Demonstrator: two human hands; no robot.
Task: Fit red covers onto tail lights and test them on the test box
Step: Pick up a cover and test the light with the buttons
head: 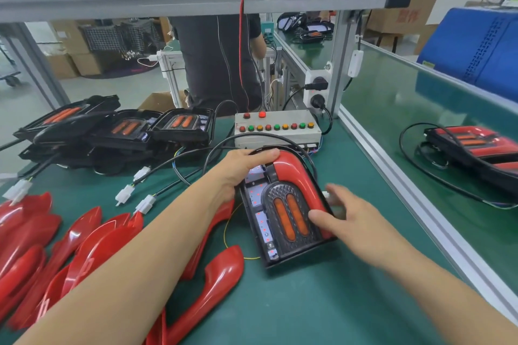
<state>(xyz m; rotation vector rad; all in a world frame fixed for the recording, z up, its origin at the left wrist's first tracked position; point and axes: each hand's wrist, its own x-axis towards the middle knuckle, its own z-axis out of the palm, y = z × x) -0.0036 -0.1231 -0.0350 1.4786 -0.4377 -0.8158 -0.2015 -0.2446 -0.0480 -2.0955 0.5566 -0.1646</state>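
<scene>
Across the green bench ran, at the far edge, a stack of bare tail lights and the test box, near the left edge a heap of loose red covers, and mid-bench the tail light being fitted, its red cover hooked over its far and right sides. Left hand pressed flat on the cover's top with fingers straight and together; right hand, blurred, lay spread on the right edge, fingers apart, thumb on the lens. Cover looked light, stiff, glossy-slippery, probably scratch-prone, so hold by the rims; no legible box labels, only unreadable red print on a carton.
</scene>
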